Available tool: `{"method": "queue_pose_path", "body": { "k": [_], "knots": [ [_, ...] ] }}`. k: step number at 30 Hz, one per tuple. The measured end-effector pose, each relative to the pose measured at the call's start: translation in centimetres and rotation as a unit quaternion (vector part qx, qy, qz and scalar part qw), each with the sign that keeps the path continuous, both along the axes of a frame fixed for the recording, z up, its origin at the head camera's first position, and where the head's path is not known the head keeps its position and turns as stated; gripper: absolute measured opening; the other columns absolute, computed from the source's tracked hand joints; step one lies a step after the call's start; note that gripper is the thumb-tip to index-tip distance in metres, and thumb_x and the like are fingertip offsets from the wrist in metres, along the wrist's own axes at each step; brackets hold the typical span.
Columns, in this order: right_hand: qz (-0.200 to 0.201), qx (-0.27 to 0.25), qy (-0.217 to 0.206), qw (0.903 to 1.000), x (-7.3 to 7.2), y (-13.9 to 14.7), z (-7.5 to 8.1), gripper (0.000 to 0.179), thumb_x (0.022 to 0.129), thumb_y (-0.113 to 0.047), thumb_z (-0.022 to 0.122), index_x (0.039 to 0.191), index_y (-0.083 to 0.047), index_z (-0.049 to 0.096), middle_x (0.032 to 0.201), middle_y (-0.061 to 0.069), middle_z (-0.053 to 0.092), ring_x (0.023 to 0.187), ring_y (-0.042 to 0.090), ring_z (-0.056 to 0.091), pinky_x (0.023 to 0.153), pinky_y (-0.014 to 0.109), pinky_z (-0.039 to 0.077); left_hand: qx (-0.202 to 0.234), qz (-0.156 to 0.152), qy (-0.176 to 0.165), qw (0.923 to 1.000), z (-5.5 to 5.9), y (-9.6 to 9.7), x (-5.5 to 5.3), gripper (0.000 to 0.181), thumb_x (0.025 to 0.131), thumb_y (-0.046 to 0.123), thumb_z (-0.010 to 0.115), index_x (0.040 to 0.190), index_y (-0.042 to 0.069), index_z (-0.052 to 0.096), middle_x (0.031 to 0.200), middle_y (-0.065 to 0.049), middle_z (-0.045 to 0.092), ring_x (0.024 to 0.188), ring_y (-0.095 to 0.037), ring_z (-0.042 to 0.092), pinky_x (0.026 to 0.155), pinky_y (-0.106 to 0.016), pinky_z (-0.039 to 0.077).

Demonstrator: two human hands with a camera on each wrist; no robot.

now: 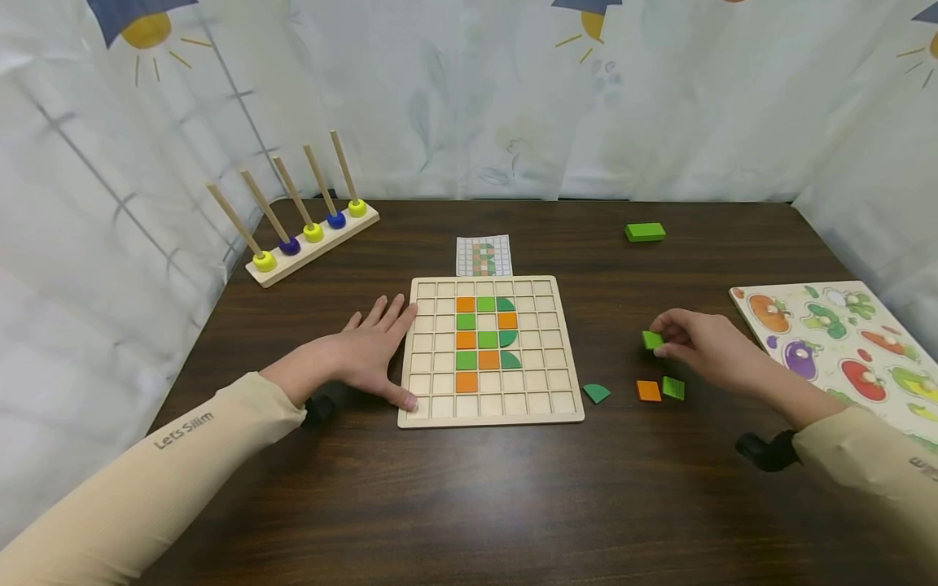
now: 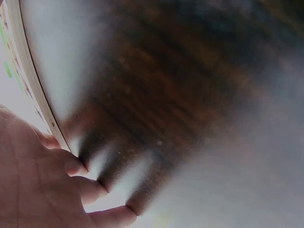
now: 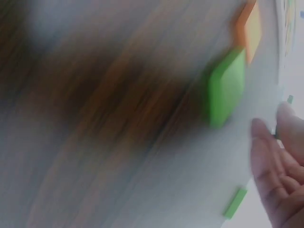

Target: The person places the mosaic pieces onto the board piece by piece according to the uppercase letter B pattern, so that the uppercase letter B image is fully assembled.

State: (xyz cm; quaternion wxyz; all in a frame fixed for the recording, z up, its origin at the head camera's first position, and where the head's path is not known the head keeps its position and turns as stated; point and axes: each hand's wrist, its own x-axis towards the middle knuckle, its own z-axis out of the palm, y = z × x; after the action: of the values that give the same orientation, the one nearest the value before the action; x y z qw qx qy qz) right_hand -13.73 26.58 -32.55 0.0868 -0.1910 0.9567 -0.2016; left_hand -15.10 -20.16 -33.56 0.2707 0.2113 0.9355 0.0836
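Observation:
In the head view my left hand (image 1: 370, 350) lies with spread fingers at the left edge of a wooden grid board (image 1: 440, 411), thumb on its lower left corner. Orange, green and quarter-round dark green tiles fill some middle cells. In the left wrist view the left hand's (image 2: 42, 180) fingertips touch the dark table beside the board's rim (image 2: 40, 90). To the board's right, my right hand (image 1: 707, 346) pinches a green square tile (image 1: 650, 340) between thumb and fingers. Just below it lie an orange tile (image 1: 648, 391) and another green tile (image 1: 673, 388).
A dark green quarter-round tile (image 1: 597, 393) lies beside the board. Behind the board is a pattern card (image 1: 484, 255). A green block (image 1: 645, 233) lies farther back. A peg stand with rings (image 1: 315, 251) stands back left; a vegetable puzzle board (image 1: 831, 358) lies at right.

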Motion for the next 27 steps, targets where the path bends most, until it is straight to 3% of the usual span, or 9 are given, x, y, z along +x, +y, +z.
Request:
{"method": "queue_pose_path", "body": {
  "k": [6,14,22,27],
  "knots": [
    [0.0,-0.064,0.015,0.9979,0.7,-4.1,0.0,0.026,0.09,-0.007,0.077,0.114,-0.002,0.069,0.099,0.008,0.073,0.086,0.018,0.069,0.074,0.031,0.059,0.0,-0.003,-0.001,1.0,0.1,0.1,0.0,0.144,0.071,0.074,0.079,0.164,0.003,-0.006,0.17,-0.025,-0.013,0.156,-0.05,-0.01,0.119,-0.075,0.006],
    [0.022,-0.138,-0.036,0.9895,1.7,-9.7,-0.5,0.025,0.09,-0.002,0.076,0.114,-0.001,0.071,0.102,0.01,0.073,0.088,0.016,0.069,0.078,0.029,0.059,-0.001,-0.005,0.004,1.0,0.1,0.1,0.0,0.144,0.071,0.075,0.079,0.164,0.002,-0.005,0.17,-0.026,-0.012,0.156,-0.051,-0.009,0.119,-0.075,0.007],
    [0.062,-0.151,-0.08,0.9834,2.2,-14.4,-0.8,0.022,0.089,-0.003,0.077,0.111,-0.003,0.073,0.099,0.005,0.074,0.085,0.011,0.067,0.079,0.026,0.057,-0.003,-0.004,-0.001,1.0,0.2,0.1,0.1,0.145,0.071,0.075,0.078,0.163,0.002,-0.007,0.17,-0.026,-0.012,0.156,-0.051,-0.01,0.119,-0.075,0.006],
    [0.103,-0.148,-0.084,0.98,2.7,-16.8,-1.1,0.02,0.088,-0.005,0.078,0.107,-0.003,0.074,0.093,0.002,0.073,0.082,0.008,0.065,0.078,0.022,0.056,-0.002,-0.003,0.001,1.0,0.3,0.0,0.1,0.145,0.071,0.074,0.079,0.163,0.002,-0.006,0.17,-0.026,-0.012,0.156,-0.051,-0.009,0.119,-0.075,0.006]
  ]
}}
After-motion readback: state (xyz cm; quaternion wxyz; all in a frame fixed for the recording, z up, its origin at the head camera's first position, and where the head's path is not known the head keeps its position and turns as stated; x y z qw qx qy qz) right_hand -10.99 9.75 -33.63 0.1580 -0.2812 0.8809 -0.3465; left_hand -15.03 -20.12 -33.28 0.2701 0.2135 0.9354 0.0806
